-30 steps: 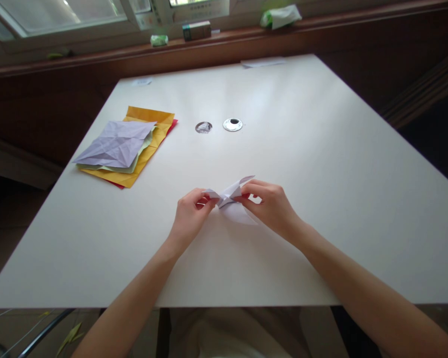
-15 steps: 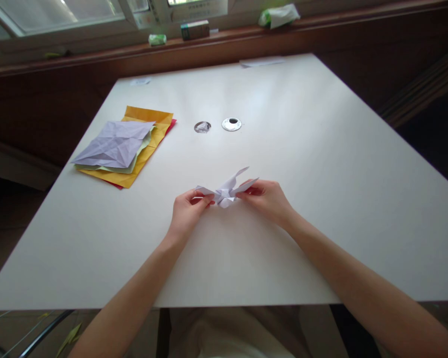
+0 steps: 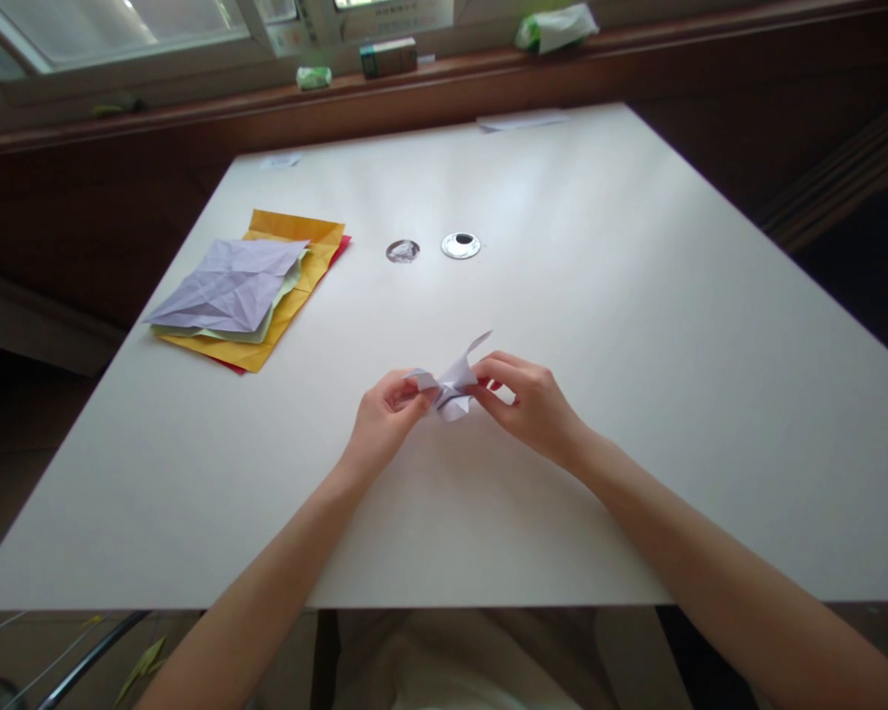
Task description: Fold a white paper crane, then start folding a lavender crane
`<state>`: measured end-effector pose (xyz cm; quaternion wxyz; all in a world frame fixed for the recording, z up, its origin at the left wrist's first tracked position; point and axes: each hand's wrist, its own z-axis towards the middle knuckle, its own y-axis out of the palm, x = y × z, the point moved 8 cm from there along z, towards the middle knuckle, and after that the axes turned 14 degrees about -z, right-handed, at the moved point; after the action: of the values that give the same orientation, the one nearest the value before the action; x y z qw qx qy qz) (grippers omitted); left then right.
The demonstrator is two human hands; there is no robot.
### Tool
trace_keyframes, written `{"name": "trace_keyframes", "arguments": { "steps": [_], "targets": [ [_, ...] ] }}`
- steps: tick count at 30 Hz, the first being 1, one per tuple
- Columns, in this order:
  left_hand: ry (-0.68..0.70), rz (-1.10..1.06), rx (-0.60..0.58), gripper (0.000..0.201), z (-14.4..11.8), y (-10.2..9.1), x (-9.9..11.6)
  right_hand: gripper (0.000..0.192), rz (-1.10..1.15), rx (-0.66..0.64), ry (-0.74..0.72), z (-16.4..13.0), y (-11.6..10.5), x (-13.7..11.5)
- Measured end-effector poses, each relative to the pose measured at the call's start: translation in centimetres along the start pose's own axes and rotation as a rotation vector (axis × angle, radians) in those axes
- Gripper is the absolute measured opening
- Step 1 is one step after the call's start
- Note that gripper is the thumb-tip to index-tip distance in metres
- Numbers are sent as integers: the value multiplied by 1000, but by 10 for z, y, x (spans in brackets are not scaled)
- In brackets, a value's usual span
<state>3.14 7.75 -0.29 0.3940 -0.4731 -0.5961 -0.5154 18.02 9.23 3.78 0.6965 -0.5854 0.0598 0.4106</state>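
The left hand (image 3: 391,409) is pinching one side of a small, folded white paper piece (image 3: 455,390), the right hand (image 3: 529,394) is grasping its opposite side, and the piece is sitting between them over the white, flat-topped table (image 3: 636,325)! Beyond, leftward, a creased lavender paper sheet (image 3: 229,284) is lying over a larger yellow-orange paper sheet (image 3: 300,227). Farthest off, a green-and-white soft packet (image 3: 556,33) is resting on the brown windowsill (image 3: 214,106).
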Motion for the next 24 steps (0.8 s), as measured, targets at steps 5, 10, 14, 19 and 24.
{"name": "trace_keyframes", "arguments": {
  "steps": [5, 10, 14, 19, 24],
  "targets": [
    [-14, -19, 37, 22, 0, -2, -3, 14, -8, 47, 53, -2, 2, 0],
    [-47, -156, 69, 27, -1, -4, -10, 8, 110, 145, 115, -2, -6, 3],
    [-7, -263, 65, 21, 0, -3, -10, 4, 308, 149, 164, -3, -5, 7],
    [-33, -398, 72, 15, 1, -2, -15, 6, 496, 147, 212, -3, -2, 12],
    [-5, -424, 53, 13, 1, -2, -13, 8, 599, 165, 250, -2, -2, 16]
  ]
}}
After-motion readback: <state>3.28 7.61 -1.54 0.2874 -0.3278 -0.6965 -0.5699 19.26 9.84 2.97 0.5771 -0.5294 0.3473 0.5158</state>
